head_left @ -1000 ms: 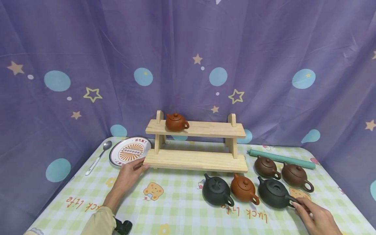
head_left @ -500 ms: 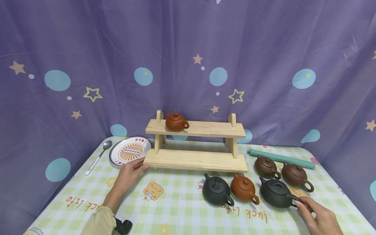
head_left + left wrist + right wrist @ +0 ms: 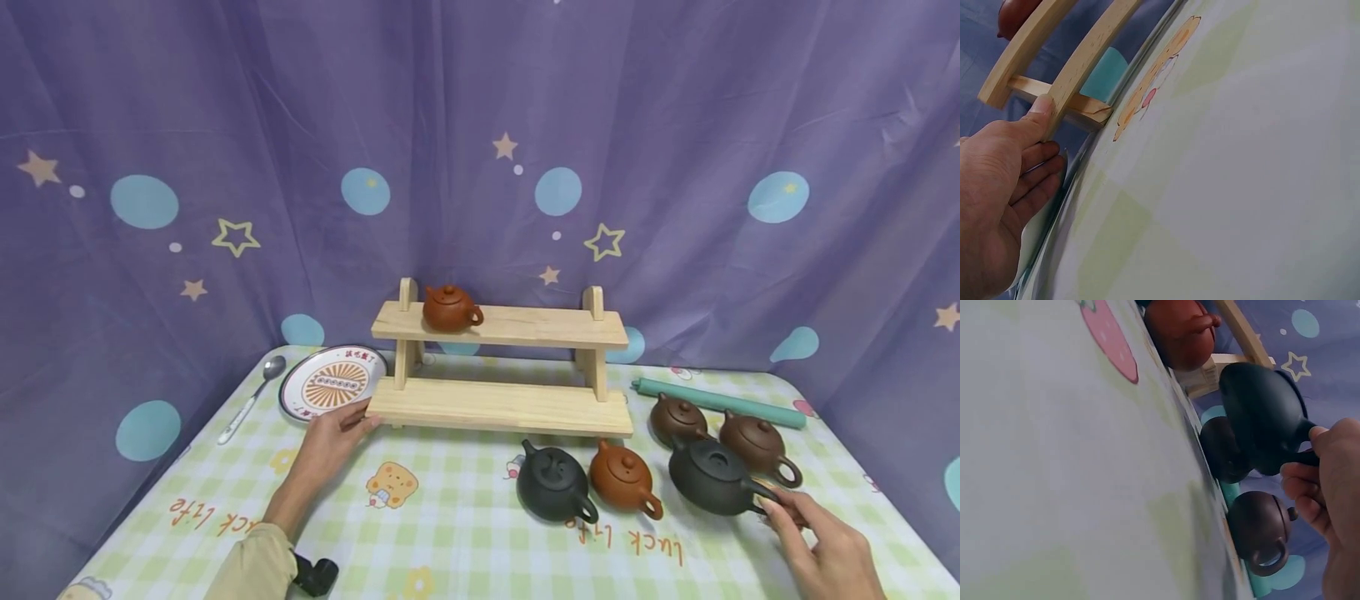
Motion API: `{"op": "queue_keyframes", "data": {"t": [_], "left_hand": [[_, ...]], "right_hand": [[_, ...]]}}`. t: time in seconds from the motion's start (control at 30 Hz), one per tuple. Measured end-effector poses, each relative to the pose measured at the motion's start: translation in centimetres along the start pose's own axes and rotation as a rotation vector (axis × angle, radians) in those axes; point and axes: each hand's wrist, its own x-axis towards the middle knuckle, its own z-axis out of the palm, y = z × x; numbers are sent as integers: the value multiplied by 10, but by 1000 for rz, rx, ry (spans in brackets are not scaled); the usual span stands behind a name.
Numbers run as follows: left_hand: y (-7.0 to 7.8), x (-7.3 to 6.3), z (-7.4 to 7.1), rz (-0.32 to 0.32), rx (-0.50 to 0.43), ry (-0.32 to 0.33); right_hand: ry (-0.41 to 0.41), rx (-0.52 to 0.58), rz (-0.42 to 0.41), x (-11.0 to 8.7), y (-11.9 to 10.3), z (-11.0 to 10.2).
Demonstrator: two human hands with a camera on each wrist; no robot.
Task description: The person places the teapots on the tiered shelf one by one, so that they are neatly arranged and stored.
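My right hand (image 3: 828, 542) pinches the handle of a black teapot (image 3: 712, 477) between thumb and fingers. In the right wrist view this teapot (image 3: 1263, 412) hangs clear of the tablecloth. My left hand (image 3: 327, 447) holds the left end of the lower board of a two-tier wooden shelf (image 3: 495, 406); in the left wrist view its thumb (image 3: 1041, 106) lies on the board and the other fingers curl below. A reddish-brown teapot (image 3: 448, 309) stands on the upper board, left of centre. Another black teapot (image 3: 553, 485) and an orange-brown teapot (image 3: 622, 477) stand on the table before the shelf.
Two dark brown teapots (image 3: 756, 446) stand at the right behind the held one, with a green roll (image 3: 727, 404) behind them. Left of the shelf lie a patterned plate (image 3: 335, 382) and a spoon (image 3: 251, 402). A purple curtain (image 3: 480, 125) hangs behind the checked tablecloth (image 3: 465, 533).
The right hand has raised the black teapot off the table and moved it slightly right, so it now overlaps the brown teapots. The left hand has stayed on the shelf.
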Motion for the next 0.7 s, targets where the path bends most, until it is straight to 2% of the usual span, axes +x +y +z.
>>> {"op": "queue_keyframes", "data": {"t": [0.3,0.7], "left_hand": [[0,0,0,2,-5,4],[2,0,-1,-9,3,4]], "right_hand": [[54,28,-90,12,0,-1],[60,31,-92,28,-9,2]]}}
